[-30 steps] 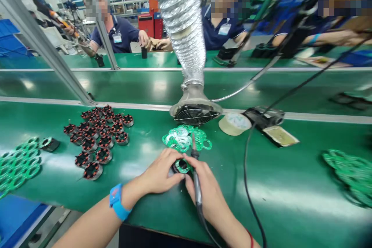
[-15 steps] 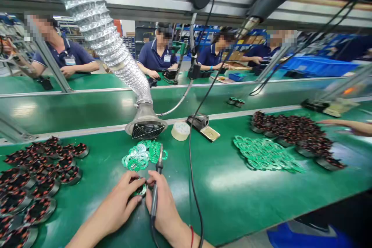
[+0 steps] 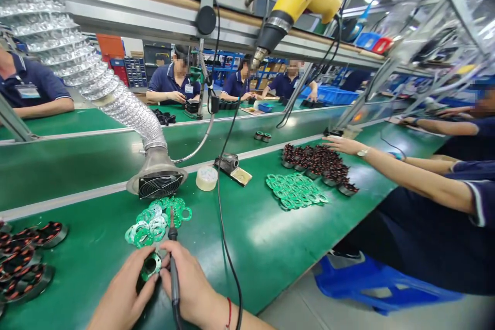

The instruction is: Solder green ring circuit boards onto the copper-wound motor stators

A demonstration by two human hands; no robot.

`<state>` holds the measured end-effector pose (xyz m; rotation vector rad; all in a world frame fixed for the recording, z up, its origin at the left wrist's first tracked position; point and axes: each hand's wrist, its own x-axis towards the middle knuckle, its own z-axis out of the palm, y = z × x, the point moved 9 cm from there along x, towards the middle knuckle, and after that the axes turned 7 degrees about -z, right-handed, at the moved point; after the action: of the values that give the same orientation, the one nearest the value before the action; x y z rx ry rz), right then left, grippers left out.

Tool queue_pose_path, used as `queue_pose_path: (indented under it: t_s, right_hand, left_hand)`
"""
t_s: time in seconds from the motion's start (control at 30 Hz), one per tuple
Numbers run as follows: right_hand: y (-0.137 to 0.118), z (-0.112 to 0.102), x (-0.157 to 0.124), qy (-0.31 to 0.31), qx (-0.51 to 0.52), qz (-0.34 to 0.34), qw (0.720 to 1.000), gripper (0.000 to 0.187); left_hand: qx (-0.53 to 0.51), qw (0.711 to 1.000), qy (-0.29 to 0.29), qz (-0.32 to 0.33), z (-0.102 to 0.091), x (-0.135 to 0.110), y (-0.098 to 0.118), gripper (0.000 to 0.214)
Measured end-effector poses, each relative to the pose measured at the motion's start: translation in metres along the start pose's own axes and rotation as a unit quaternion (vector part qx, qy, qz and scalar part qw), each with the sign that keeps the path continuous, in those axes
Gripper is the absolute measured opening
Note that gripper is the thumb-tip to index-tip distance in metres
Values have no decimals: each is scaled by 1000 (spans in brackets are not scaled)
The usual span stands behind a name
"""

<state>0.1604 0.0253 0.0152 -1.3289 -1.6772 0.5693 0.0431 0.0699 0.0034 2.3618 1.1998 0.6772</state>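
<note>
My left hand (image 3: 126,286) has its thumb and fingers closed around a small round part topped by a green ring circuit board (image 3: 153,264); the fingers hide most of its sides. My right hand (image 3: 189,281) grips a soldering iron (image 3: 174,268), its tip pointing away from me, above the loose boards. The fingertips of that same hand touch the right side of the round part. Just beyond my hands lies a loose pile of green ring circuit boards (image 3: 157,221). Wound motor stators (image 3: 27,263) with black and copper-coloured tops stand at the left.
A fume extractor (image 3: 160,183) hangs behind the pile, beside a tape roll (image 3: 206,179) and an iron stand (image 3: 234,167). More boards (image 3: 296,191) and stators (image 3: 319,162) lie to the right, near a co-worker's hand (image 3: 340,144). A black cable (image 3: 222,206) crosses the bench. A hot-air gun (image 3: 286,13) hangs overhead.
My view has swung right, so the bench has shifted left and the co-worker at the right shows more fully. Both hands keep their hold; the ring board now faces me more.
</note>
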Motion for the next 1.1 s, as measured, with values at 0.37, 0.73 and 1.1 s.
queue_pose_path:
  t_s: [0.37,0.73,1.1]
  right_hand:
    - [-26,15,26,-136,-123,-111,977,53]
    - [-27,19,12,-22,-67,-208,975,54]
    - [-41,6,8,2,-73,-268,961,44]
  left_hand:
    - [-17,993,-109,-48,-14,-3,-35,18]
    - [-253,943,-85,-201,-11,5,-21,16]
    - [-347,903,-65,-247,-5,5,-38,7]
